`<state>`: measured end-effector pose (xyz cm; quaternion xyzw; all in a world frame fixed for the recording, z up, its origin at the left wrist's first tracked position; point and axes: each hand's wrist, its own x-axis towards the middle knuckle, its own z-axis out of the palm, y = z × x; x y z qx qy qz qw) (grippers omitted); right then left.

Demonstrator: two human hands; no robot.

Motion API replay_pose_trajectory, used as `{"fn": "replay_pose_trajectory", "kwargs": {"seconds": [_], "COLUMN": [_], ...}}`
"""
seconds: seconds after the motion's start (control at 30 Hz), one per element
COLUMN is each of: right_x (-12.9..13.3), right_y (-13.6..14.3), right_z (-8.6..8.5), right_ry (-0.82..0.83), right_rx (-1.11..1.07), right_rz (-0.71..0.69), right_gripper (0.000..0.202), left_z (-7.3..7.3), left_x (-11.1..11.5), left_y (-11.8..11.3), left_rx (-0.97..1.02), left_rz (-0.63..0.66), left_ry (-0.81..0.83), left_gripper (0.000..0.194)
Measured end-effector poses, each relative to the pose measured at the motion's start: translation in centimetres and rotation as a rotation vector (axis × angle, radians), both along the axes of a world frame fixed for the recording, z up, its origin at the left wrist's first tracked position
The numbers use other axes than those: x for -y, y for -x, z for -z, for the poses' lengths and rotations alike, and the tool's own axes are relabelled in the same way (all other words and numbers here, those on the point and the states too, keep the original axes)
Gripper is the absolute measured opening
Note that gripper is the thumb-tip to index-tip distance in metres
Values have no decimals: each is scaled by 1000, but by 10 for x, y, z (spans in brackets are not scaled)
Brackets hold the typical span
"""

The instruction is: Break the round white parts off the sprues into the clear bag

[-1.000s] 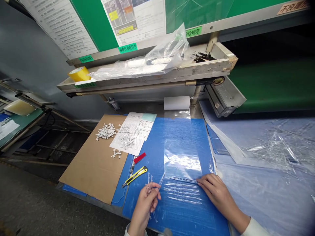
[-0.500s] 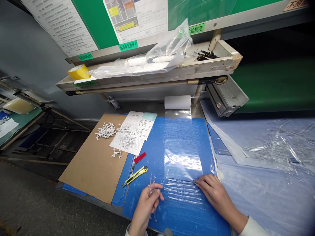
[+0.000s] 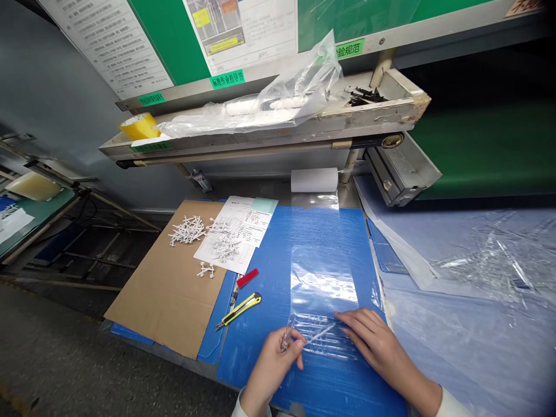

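Note:
My left hand (image 3: pixel 282 356) is closed around several thin clear plastic pieces (image 3: pixel 285 340). One clear stick-like piece (image 3: pixel 320 332) slants from its fingertips toward my right hand. My right hand (image 3: pixel 369 336) is just right of that piece, fingers stretched and slightly apart, fingertips over the film. Its thumb is mostly hidden. Below and between both hands, a row of clear slender pieces (image 3: pixel 332 349) lies crosswise on the clear plastic film (image 3: pixel 324 278). The film runs down the blue mat (image 3: pixel 264 278) from a roll (image 3: pixel 314 180) at the back.
Left of the mat lies brown cardboard (image 3: pixel 174 301) with a pile of white plastic parts (image 3: pixel 187 230) and printed sheets (image 3: pixel 243 223). A yellow cutter (image 3: pixel 238 311) rests nearby. More clear pieces (image 3: pixel 490 260) lie at right. A shelf (image 3: pixel 278 127) overhangs the back.
My left hand has moved right and up to the row, bringing its clear pieces along. My right hand has shifted slightly left, away from the row's right end, with its fingers more spread.

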<state>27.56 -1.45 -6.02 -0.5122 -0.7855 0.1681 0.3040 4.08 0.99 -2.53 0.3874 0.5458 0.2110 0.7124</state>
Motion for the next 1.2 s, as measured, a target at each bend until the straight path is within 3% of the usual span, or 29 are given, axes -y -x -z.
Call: {"fn": "replay_pose_trajectory", "kwargs": {"seconds": [0.13, 0.23, 0.4, 0.6, 0.77, 1.03, 1.2], "right_x": [-1, -1, -3, -4, -5, -6, -7], "right_y": [5, 2, -12, -13, -9, -8, -8], "right_z": [-10, -12, 1, 18, 21, 22, 22], "right_ry": [29, 42, -18, -45, -46, -44, -29], "right_rx": [-33, -37, -14, 41, 57, 64, 60], "right_rz": [-66, -69, 78, 129, 130, 122, 131], "right_gripper": [22, 22, 21, 21, 22, 24, 26], "left_z": [2, 4, 1, 3, 13, 8, 13], "left_x": [-1, 0, 6, 39, 60, 46, 40], "left_y": [-5, -3, 6, -1, -10, -8, -12], "left_rx": [57, 104, 259, 408, 363, 259, 204], "left_rz": [-5, -119, -317, -195, -105, -193, -188], "left_ry": [9, 50, 204, 420, 426, 354, 268], "left_gripper": [40, 40, 46, 56, 56, 66, 70]}}
